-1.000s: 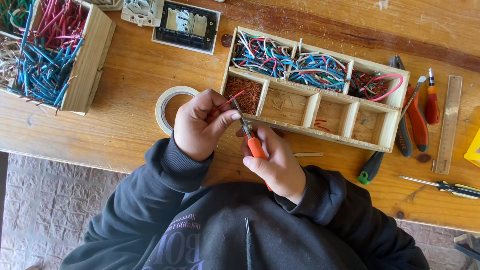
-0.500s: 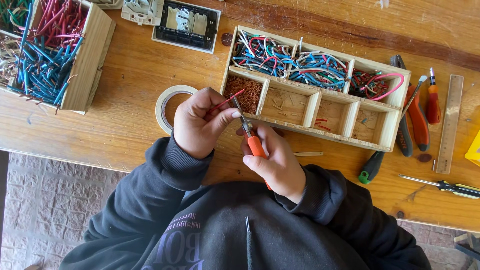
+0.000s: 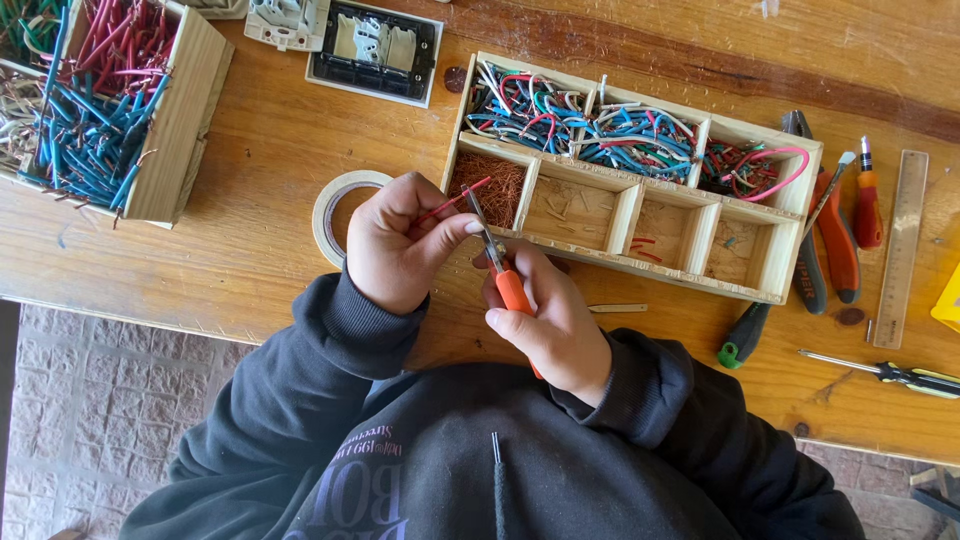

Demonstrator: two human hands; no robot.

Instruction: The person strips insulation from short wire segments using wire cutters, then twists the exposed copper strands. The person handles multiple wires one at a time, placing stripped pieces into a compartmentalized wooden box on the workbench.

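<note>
The left hand pinches a short red wire between thumb and fingers, its free end pointing up and to the right over the front left compartment of the wooden tray, which holds a mass of bare copper strands. The right hand is closed around the orange handles of a wire stripper, whose metal nose meets the wire just beside the left thumb; whether the blades have bitten into the insulation cannot be told. In my judgement the step in hand is stripping the red wire, with the tool set on it and the pull not yet made. The next move would call for a firm squeeze on the handles and a steady draw along the wire, with the left grip holding fast so the wire does not slide. The tray's rear compartments hold mixed coloured wires; its other front compartments are nearly bare. On the bench a roll of tape lies just beside the left hand, a wooden box of blue and red wires stands at far left, and pliers, screwdrivers and a ruler lie to the right.
</note>
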